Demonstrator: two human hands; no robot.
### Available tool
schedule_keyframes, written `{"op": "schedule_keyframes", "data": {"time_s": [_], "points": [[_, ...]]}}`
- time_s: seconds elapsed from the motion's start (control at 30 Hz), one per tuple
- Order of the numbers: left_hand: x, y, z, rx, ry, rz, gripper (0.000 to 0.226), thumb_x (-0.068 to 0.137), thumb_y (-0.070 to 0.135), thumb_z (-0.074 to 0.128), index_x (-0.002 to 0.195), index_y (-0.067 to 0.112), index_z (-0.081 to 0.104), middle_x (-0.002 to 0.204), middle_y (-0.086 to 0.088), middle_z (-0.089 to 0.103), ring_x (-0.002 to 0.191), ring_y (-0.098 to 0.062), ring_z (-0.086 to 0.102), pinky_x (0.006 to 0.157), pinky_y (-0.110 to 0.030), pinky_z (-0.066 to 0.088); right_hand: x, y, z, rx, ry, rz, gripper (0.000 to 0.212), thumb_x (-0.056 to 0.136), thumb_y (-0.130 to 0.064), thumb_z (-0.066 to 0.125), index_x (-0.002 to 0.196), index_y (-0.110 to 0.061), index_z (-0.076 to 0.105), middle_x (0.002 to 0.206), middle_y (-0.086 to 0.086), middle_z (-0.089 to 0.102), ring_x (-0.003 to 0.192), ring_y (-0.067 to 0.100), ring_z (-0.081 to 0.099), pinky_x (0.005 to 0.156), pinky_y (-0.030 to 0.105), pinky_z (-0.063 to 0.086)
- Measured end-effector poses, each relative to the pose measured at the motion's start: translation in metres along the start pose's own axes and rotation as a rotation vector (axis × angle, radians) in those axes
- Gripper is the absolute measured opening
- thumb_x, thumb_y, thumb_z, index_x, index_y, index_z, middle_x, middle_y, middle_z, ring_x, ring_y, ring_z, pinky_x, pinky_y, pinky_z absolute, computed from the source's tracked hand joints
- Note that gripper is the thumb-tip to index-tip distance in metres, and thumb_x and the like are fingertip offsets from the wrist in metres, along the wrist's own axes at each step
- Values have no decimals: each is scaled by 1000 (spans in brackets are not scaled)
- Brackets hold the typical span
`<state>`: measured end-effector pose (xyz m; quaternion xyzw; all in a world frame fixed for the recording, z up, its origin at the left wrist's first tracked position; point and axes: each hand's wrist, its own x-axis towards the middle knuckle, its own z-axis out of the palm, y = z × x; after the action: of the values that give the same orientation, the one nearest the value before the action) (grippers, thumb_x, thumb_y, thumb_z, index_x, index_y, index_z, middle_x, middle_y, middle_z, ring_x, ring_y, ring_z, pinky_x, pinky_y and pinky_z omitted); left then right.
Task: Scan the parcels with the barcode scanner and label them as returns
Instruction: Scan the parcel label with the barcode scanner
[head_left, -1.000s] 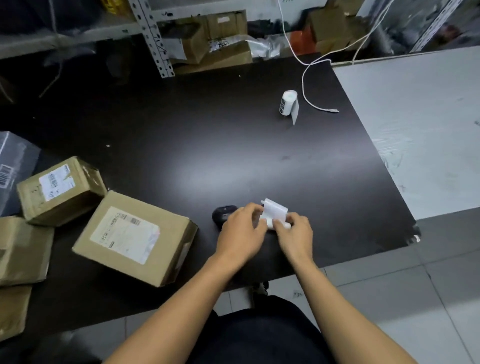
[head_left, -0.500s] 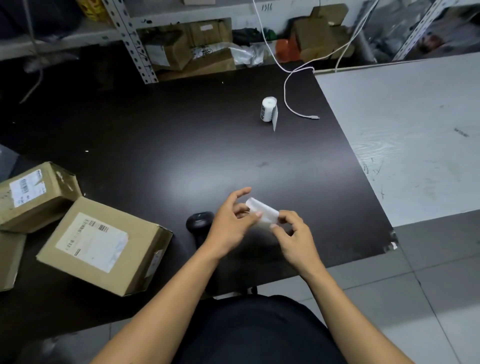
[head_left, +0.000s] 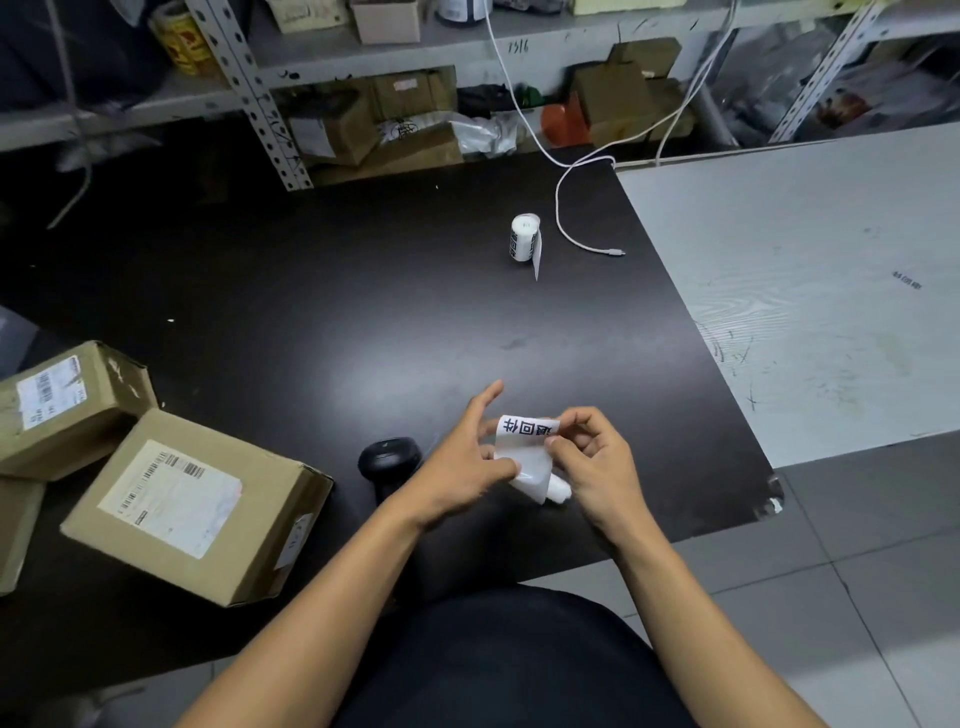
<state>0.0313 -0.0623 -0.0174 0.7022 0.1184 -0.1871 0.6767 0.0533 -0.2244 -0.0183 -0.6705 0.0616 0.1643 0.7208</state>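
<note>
The table (head_left: 363, 312) held two boxes (head_left: 192, 504) at left, well apart from the hands, the scanner (head_left: 389, 460) just beside them. Both hands, left (head_left: 462, 462) and right (head_left: 597, 467), pinched the label strip (head_left: 527, 452); peeling carelessly could have torn it or stuck it to itself.

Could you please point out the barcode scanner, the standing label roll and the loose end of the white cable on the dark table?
barcode scanner (head_left: 389, 457), head view, its black head.
standing label roll (head_left: 523, 236), head view, its side.
white cable (head_left: 617, 252), head view, its plug end.
</note>
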Motion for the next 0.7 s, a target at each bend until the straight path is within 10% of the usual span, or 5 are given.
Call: {"op": "schedule_keyframes", "data": {"time_s": [0.27, 0.5, 0.7], "points": [[6, 9, -1, 48, 85, 77, 64, 93, 10, 65, 145, 33, 36, 77, 7, 67, 76, -3, 58, 79, -11, 44, 9, -9, -2, 30, 84, -19, 25, 92, 11, 52, 90, -14, 55, 74, -3, 70, 65, 4, 57, 65, 16, 44], [12, 14, -6, -1, 177, 169, 56, 91, 8, 68, 132, 39, 46, 82, 5, 73, 81, -4, 64, 83, -18, 47, 7, -8, 0, -75, 126, -43, 30, 92, -2, 62, 104, -28, 55, 91, -3, 73, 83, 9, 69, 72, 21, 52], [14, 19, -5, -32, 140, 112, 56, 95, 11, 63, 142, 32, 39, 86, 1, 74, 80, -5, 63, 88, -25, 48, 11, 1, -3, -852, 99, -762, 25, 85, -10, 69, 109, -12, 65, 111, -1, 62, 106, 15, 49, 94, 15, 38]]}}
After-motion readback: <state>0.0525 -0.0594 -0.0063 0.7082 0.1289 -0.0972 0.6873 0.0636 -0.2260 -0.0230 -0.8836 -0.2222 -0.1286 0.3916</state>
